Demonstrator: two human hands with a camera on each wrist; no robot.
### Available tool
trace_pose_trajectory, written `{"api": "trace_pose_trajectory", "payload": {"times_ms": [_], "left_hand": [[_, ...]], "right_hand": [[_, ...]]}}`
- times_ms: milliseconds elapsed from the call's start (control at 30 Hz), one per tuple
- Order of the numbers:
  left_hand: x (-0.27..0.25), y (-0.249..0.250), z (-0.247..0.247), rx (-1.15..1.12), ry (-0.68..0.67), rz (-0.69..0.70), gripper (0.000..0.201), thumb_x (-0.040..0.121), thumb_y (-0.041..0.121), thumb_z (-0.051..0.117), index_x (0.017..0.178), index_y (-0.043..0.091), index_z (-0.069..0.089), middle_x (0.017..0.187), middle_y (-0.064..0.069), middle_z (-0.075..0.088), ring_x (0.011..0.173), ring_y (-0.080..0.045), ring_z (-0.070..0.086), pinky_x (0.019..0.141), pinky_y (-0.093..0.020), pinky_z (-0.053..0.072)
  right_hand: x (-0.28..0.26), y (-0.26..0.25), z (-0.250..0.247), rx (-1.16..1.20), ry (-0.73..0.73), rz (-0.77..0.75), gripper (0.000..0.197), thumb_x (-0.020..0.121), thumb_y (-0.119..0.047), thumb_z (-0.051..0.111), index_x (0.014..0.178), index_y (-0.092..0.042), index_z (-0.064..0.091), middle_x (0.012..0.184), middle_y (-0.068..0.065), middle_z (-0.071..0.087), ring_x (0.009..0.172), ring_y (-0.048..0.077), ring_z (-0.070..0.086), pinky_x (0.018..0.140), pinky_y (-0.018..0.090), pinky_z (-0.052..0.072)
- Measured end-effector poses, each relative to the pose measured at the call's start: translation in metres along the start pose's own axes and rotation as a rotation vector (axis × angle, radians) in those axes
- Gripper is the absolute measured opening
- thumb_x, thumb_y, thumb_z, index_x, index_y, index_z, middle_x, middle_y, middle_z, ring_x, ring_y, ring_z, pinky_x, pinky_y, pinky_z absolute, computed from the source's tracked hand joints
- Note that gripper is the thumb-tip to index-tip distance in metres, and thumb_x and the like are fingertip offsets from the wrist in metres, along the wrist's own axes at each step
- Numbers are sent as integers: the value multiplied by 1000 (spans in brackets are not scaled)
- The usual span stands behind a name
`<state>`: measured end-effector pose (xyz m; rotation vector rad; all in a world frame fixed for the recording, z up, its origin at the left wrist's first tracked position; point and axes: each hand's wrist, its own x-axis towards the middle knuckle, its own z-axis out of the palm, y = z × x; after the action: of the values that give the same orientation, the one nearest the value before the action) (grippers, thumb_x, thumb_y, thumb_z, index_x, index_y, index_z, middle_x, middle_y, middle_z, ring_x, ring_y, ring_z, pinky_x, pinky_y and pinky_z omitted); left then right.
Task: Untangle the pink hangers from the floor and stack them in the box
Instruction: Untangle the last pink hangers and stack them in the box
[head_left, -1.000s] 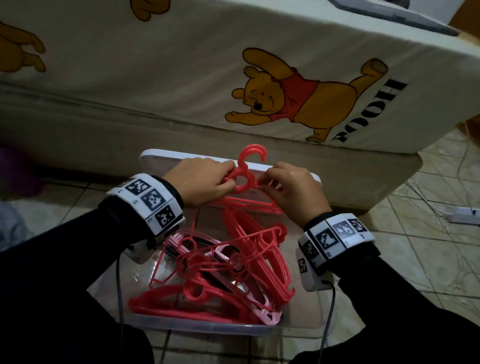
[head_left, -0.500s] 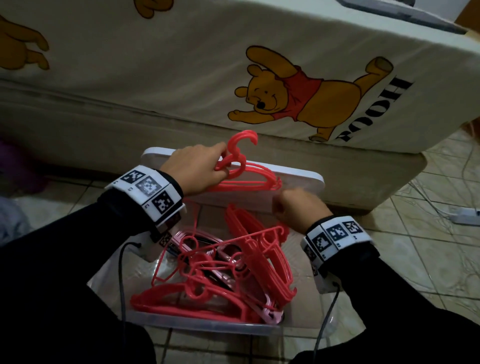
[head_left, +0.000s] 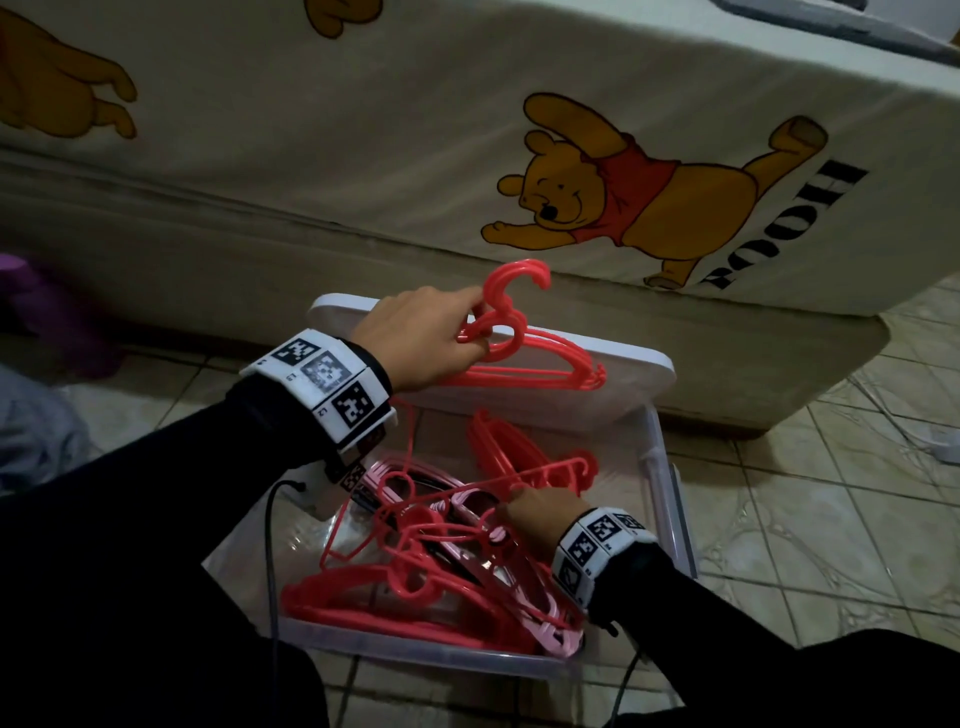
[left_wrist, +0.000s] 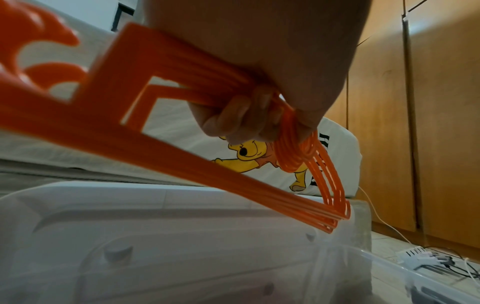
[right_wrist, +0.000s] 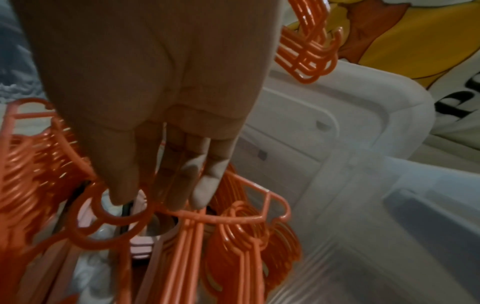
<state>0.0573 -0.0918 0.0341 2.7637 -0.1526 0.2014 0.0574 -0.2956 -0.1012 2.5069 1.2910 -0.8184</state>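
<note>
From the head view, your left hand (head_left: 421, 340) grips a small bundle of pink hangers (head_left: 524, 358) above the white lid (head_left: 644, 371), while your right hand (head_left: 540, 506) reaches into the tangled hangers (head_left: 415, 561) lying in the clear box (head_left: 670, 499).

At your left wrist, the fingers (left_wrist: 241, 119) are curled tight round the bundle.

At your right wrist, the fingertips (right_wrist: 202, 197) point straight down and touch the tangle, grasping nothing.
</note>
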Motion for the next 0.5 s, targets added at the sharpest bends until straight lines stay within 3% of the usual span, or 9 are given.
{"api": "trace_pose_trajectory", "payload": {"times_ms": [167, 400, 500], "left_hand": [[2, 0, 3, -6, -3, 17, 16, 86, 38, 56, 101, 31, 53, 75, 5, 52, 81, -29, 58, 64, -33, 34], [3, 0, 8, 2, -23, 24, 17, 86, 37, 58, 100, 27, 55, 70, 11, 47, 73, -21, 50, 63, -31, 33], [3, 0, 7, -6, -25, 20, 11, 86, 37, 57, 93, 31, 51, 69, 12, 46, 72, -22, 49, 62, -31, 32]], "right_hand": [[3, -3, 2, 5, 74, -36, 40, 92, -19, 52, 132, -18, 46, 127, 11, 53, 108, 34, 58, 75, 39, 47], [5, -2, 2, -30, 61, -36, 49, 90, -14, 54, 137, -19, 41, 138, 8, 46, 117, 31, 53, 83, 42, 48], [4, -2, 1, -35, 58, -34, 47, 92, -15, 51, 138, -21, 40, 128, 7, 56, 112, 29, 58, 83, 42, 52]]}}
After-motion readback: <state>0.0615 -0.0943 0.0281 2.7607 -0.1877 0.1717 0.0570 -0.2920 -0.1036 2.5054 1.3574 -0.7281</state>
